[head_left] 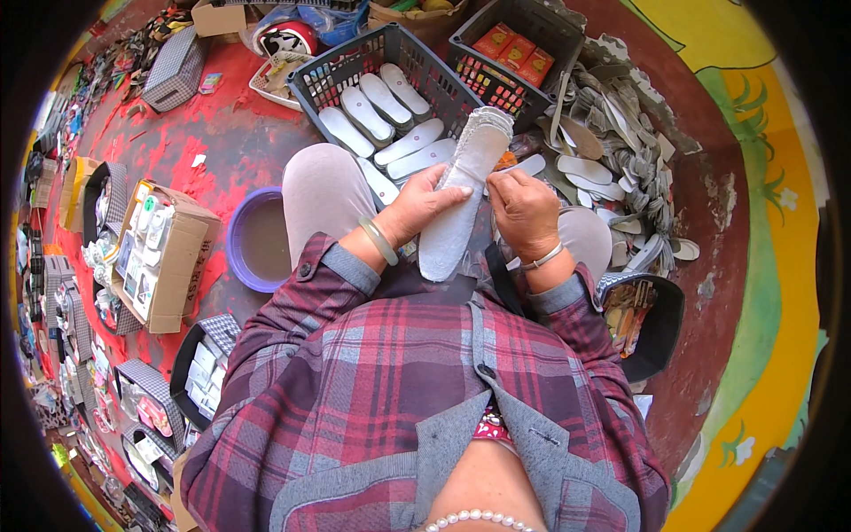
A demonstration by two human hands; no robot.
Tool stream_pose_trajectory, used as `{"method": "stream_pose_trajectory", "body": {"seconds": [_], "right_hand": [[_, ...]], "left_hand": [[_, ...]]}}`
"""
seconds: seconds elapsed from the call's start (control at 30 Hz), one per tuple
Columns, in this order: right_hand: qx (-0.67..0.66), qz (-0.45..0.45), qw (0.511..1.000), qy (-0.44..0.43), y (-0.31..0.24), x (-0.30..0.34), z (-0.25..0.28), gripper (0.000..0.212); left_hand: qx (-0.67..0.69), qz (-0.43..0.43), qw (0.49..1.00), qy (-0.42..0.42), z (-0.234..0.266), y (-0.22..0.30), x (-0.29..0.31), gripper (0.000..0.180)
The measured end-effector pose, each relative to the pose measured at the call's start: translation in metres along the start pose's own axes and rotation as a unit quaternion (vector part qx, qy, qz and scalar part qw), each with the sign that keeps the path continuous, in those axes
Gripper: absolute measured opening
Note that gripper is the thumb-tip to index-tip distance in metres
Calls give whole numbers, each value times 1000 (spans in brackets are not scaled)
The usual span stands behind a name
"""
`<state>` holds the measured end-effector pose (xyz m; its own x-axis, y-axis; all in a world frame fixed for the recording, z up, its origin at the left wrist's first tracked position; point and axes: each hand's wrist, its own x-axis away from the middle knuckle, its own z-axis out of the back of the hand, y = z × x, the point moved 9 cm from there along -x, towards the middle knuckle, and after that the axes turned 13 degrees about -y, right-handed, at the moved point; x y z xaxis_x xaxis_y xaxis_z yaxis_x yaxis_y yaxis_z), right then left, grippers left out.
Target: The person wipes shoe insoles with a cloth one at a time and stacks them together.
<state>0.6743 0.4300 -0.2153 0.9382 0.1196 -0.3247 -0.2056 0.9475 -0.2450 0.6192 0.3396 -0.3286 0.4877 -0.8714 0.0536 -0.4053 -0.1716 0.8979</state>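
A stack of light grey-white shoe insoles (470,191) slants in front of my chest, its near end pointing down towards my lap. My left hand (415,208) is closed on its left side, with the thumb lying across the top insole. At the right edge of the stack, my right hand (525,215) has its fingers pinched together; whatever is between them is too small to make out. Just beyond my hands, more white insoles (362,111) lie in rows in a dark plastic crate (392,37).
Loose insoles (612,120) are heaped at the right by the wall. A second dark crate (567,44) holds orange-red boxes (514,55). On the left are a purple basin (234,244) with murky water and a cardboard box (182,257) of packages. A black bin (660,332) stands at my right.
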Motion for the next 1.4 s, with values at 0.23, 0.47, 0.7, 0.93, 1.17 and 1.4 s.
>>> {"method": "stream_pose_trajectory", "body": {"seconds": [0.23, 0.47, 0.7, 0.93, 1.17, 1.4], "right_hand": [[35, -4, 998, -58, 2, -3, -9, 11], [-140, -66, 988, -6, 22, 1, -5, 7], [-424, -196, 884, 7, 71, 18, -33, 4], [-379, -217, 899, 10, 74, 17, -31, 3], [-413, -203, 887, 20, 81, 20, -29, 4], [-489, -218, 844, -22, 99, 28, -44, 5]], "left_hand": [[-35, 5, 999, 2, 0, -3, -1, 35], [-26, -4, 1000, -4, -2, -1, -1, 36], [-17, 4, 1000, -19, -5, -3, -2, 39], [12, 16, 1000, -10, -8, -6, 2, 39], [13, 28, 999, -21, -4, -14, -2, 39], [66, 16, 997, -23, -7, -1, 0, 41]]}}
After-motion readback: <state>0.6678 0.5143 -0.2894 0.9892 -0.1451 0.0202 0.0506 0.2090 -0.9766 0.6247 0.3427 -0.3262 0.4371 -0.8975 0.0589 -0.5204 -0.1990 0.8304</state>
